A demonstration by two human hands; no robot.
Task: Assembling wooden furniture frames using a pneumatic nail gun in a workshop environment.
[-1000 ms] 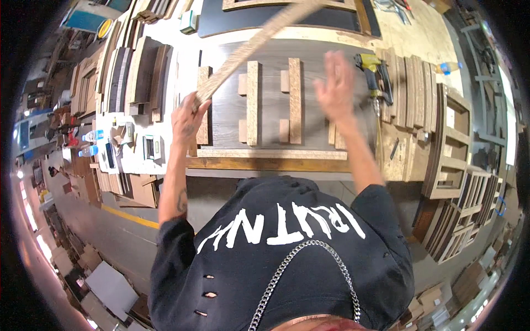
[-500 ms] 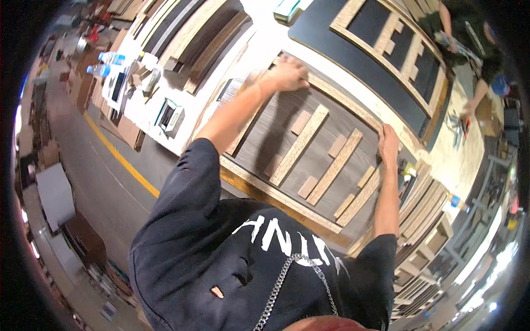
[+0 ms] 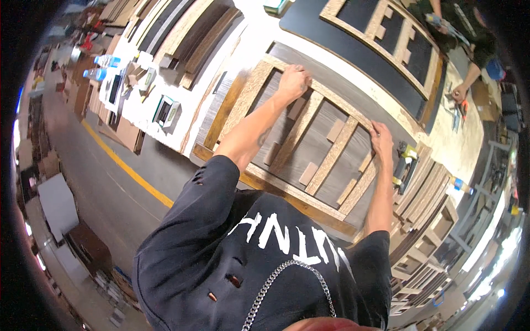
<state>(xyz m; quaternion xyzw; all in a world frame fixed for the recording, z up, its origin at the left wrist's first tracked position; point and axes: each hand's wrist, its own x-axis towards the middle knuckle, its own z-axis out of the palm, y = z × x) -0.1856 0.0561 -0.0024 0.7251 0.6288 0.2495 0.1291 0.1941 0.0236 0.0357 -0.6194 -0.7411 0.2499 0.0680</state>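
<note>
A ladder-like frame of particleboard strips lies on a grey wood-grain panel [image 3: 309, 146]. My left hand [image 3: 294, 85] is closed over the left part of its far strip [image 3: 339, 102]. Near the right end of the same strip, the fingers of my right hand [image 3: 382, 139] are closed round the edge. The crosswise slats [image 3: 334, 157] meet this strip at their far ends, with small pale blocks [image 3: 308, 172] beside them. A wider strip [image 3: 248, 102] forms the left side. My forearms hide parts of both sides.
Beyond lies a dark panel [image 3: 309, 25] bearing a similar frame. Long boards [image 3: 193, 41] are stacked at the far left, near water bottles [image 3: 95, 74]. Wood strips [image 3: 419, 187] are piled at the right. Another person's hand [image 3: 459, 92] is by a red-handled tool [image 3: 464, 108].
The far strip has moved toward me, against the slats' ends, exposing panel beyond it. My left hand has come nearer with it, and my right hand has shifted slightly nearer.
</note>
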